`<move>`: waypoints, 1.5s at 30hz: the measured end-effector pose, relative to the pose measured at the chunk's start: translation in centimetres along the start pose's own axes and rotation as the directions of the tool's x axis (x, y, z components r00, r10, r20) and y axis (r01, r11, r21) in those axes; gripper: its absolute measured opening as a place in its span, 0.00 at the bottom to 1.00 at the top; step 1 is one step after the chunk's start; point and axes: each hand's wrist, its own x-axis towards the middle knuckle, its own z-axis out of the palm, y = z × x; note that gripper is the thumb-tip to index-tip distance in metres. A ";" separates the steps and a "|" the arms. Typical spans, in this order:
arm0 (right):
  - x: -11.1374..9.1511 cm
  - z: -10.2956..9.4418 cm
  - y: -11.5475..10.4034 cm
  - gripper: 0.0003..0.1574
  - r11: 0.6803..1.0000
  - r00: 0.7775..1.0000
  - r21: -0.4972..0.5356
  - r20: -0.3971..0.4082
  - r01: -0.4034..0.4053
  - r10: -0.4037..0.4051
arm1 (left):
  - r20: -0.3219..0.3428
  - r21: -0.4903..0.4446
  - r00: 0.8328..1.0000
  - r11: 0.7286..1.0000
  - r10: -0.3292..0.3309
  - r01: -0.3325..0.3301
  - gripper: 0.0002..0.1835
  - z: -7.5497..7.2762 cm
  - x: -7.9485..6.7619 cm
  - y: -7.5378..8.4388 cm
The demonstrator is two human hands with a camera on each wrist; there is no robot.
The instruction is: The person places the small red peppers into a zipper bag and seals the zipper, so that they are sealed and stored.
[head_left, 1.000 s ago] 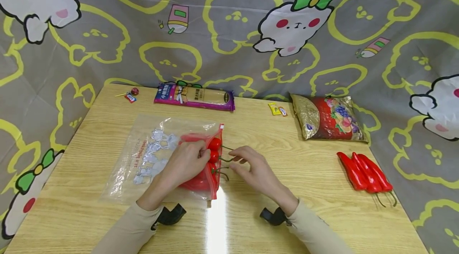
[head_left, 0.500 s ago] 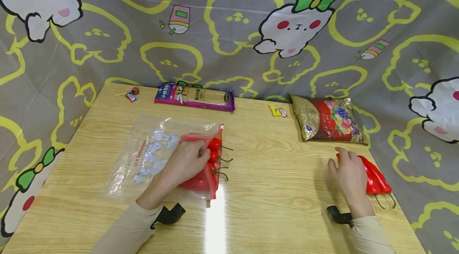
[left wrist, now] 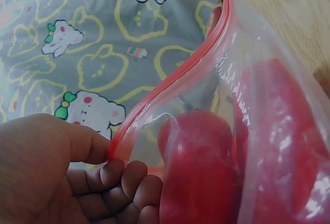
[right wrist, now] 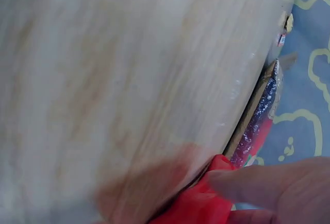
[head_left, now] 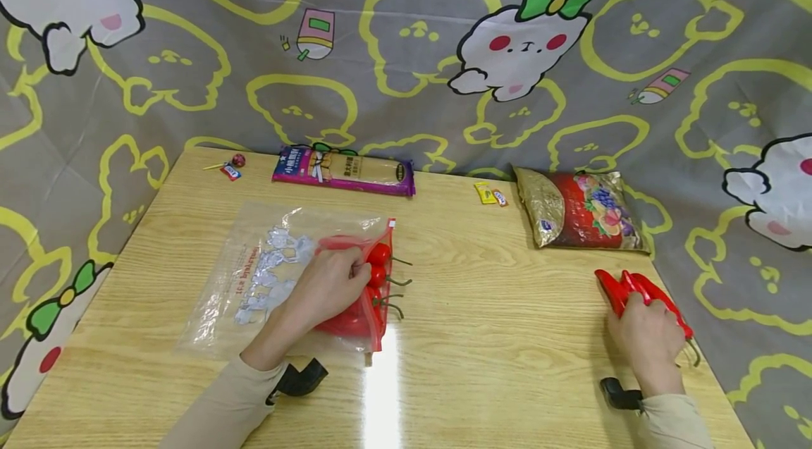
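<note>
My left hand (head_left: 331, 287) pinches the red zip edge of a clear zip bag (head_left: 218, 294) lying on the table. Several red peppers (head_left: 379, 254) sit inside, their green stems poking out of the mouth. The left wrist view has thumb and fingers on the red zip strip (left wrist: 175, 91), which bows apart from the far side, with peppers (left wrist: 198, 167) behind the film. Far to the right, my right hand (head_left: 648, 336) grips at a group of long red peppers (head_left: 610, 288), covering their middle. In the right wrist view its thumb presses on a red pepper (right wrist: 203, 201).
A gold and red candy bag (head_left: 586, 213) lies at the back right, behind the loose peppers. Along the back are a noodle pack (head_left: 345, 170), small wrapped candies (head_left: 487, 194) and a lollipop (head_left: 238, 161). A patterned cloth (head_left: 419, 33) hangs around the table.
My right hand has left the stems at the bag's mouth, swung right and come down onto the loose peppers, its fingers closing around them. The left hand and the bag have stayed put.
</note>
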 end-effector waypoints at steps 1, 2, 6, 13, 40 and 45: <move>0.0 0.0 0.0 0.18 1.000 1.000 -0.002 0.006 0.006 -0.006 | 0.000 0.000 1.000 1.000 0.000 0.000 0.11 0.0 0.0 0.0; 0.0 0.0 0.1 0.17 1.000 1.000 -0.003 0.008 0.016 -0.016 | -0.001 0.001 1.000 1.000 0.000 0.000 0.11 0.0 0.0 0.0; 0.0 0.0 0.3 0.17 0.999 0.998 -0.004 0.017 0.054 -0.054 | 0.004 -0.004 1.000 1.000 -0.002 0.002 0.11 0.0 0.0 0.0; 0.0 -0.2 -0.9 0.22 0.997 0.997 0.044 -0.032 0.067 -0.066 | 0.015 -0.009 1.000 1.000 -0.009 0.009 0.11 0.0 0.0 0.0; -4.1 -3.8 -24.3 0.18 0.465 0.768 0.720 -0.145 0.514 -0.624 | -0.002 -0.002 1.000 1.000 0.012 -0.012 0.11 -0.1 0.0 0.2; -4.6 -3.0 -26.4 0.18 0.444 0.735 0.718 -0.139 0.536 -0.664 | 0.001 -0.006 1.000 1.000 0.008 -0.008 0.10 -0.1 -0.1 0.2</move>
